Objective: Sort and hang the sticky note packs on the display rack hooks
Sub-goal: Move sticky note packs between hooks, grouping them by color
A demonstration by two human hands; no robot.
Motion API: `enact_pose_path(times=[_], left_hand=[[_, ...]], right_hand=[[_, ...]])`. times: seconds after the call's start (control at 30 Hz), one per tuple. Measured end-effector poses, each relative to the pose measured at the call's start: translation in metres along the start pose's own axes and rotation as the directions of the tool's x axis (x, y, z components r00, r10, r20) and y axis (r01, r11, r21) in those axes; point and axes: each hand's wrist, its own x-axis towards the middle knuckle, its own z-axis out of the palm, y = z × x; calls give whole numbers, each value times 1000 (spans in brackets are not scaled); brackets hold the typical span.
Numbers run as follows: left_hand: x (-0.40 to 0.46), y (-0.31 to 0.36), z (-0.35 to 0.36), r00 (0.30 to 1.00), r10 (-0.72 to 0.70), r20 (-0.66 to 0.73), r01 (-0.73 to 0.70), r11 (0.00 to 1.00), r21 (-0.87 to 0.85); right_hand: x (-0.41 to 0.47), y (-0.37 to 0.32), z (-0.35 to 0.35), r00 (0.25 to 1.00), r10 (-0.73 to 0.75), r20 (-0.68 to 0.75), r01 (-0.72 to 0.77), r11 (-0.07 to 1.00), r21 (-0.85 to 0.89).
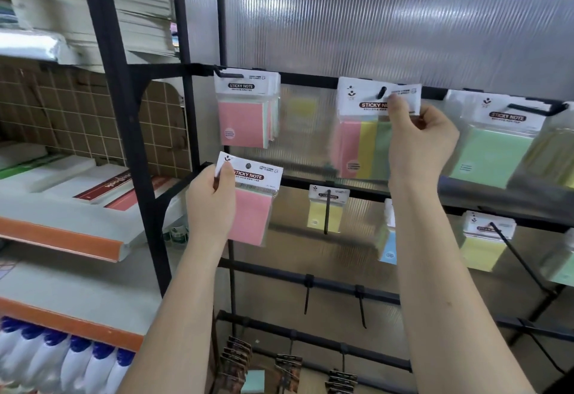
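Note:
My left hand [211, 204] pinches the header of a pink sticky note pack [253, 207], held in front of the rack below the top rail. My right hand [419, 142] pinches the white header of a striped pink, yellow and green pack [357, 142]; a black hook [381, 93] pokes through its hanging hole. On the top rail a pink pack [243, 114] hangs at the left and a green pack [494, 148] at the right. Lower hooks carry a yellow pack [326, 213], a blue pack [388, 247] partly hidden by my right forearm, and another yellow pack [484, 244].
The black display rack [310, 76] has a ribbed translucent back panel and several bare hooks [360, 303] on its lower rails. Shelves at the left hold stacked paper, notebooks [105, 188] and white bottles with blue caps [62, 359]. Dark packs [289, 368] hang near the bottom.

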Motion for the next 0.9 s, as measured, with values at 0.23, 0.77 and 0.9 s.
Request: enact_pose_path(times=[0.23,0.77,0.9], left_hand=[[15,5,0,999,34,24,-33,999,-41],[42,12,-11,989,147,-13,-148,986,-80],[53,23,-16,987,162,-15,-163,985,-59]], right_hand=[[6,17,13,997,-5,-71,2,999,-42],[5,36,28,925,-160,-344,142,987,-75],[-20,52,25,857,-383,-345,346,923,-167]])
